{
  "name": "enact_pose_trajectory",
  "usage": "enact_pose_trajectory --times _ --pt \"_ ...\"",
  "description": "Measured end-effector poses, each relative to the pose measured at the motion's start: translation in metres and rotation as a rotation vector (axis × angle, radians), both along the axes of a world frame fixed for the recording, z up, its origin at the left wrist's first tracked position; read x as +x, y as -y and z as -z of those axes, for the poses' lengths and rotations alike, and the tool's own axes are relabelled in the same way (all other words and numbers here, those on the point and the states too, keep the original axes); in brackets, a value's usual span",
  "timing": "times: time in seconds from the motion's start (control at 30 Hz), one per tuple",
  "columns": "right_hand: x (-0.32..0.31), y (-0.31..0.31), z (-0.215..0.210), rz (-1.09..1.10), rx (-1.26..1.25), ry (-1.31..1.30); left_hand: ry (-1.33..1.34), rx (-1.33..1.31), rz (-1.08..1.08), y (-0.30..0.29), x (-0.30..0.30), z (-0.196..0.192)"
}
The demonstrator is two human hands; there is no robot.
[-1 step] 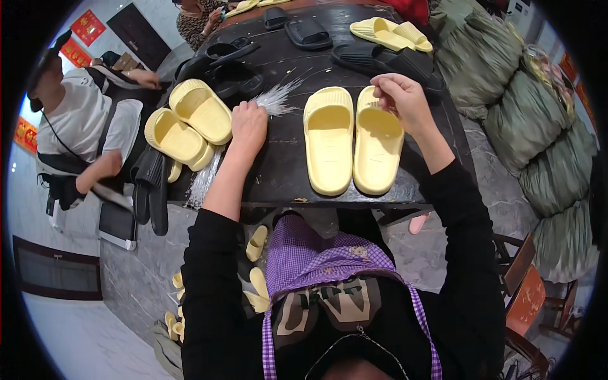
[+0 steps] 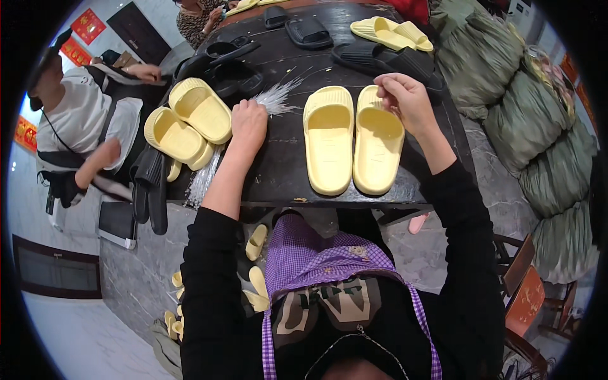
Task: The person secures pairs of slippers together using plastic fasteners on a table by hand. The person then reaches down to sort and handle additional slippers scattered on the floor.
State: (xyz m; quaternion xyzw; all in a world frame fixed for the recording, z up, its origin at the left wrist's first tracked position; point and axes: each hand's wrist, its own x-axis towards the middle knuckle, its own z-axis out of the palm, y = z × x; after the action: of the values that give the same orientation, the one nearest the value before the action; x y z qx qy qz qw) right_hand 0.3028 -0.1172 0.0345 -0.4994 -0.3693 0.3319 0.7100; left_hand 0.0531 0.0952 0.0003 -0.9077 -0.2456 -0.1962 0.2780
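The left hand (image 2: pixel 249 125) is closed over a slanting bundle of clear plastic strands (image 2: pixel 278 100), its hold hidden. The right hand (image 2: pixel 409 106), curled with fingertips near thumb, maybe empty, I cannot tell, is over the right toe of two pale-yellow ribbed slippers (image 2: pixel 329 149), lying on the black table (image 2: pixel 278 164), toes pointing forward, nearly parallel.

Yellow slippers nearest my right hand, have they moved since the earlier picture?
No, the yellow slippers show no visible shift in any direction, judged against the near edge of the table.

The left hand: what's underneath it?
Thin, pale strands fan out past the left hand on the dark table; whatever lies directly beneath the hand is covered and can't be seen.
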Motion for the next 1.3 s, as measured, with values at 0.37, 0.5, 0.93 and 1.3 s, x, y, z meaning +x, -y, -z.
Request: enact_pose_trajectory --times 0.37,0.5,0.93,1.3 --pt "0.019 -0.007 0.009 0.054 0.043 -0.046 0.251 -0.241 0.023 -0.018 0.008 -0.011" --pt "0.02 -0.013 0.015 0.16 0.035 0.145 0.462 -0.399 0.075 -0.022 0.001 -0.012" --pt "0.003 -0.026 0.027 0.181 -0.007 0.284 0.925 -0.644 0.221 0.006 0.013 -0.058" --pt "-0.095 -0.049 -0.029 -0.051 0.274 0.724 0.716 -0.496 0.537 0.077 0.005 -0.059"
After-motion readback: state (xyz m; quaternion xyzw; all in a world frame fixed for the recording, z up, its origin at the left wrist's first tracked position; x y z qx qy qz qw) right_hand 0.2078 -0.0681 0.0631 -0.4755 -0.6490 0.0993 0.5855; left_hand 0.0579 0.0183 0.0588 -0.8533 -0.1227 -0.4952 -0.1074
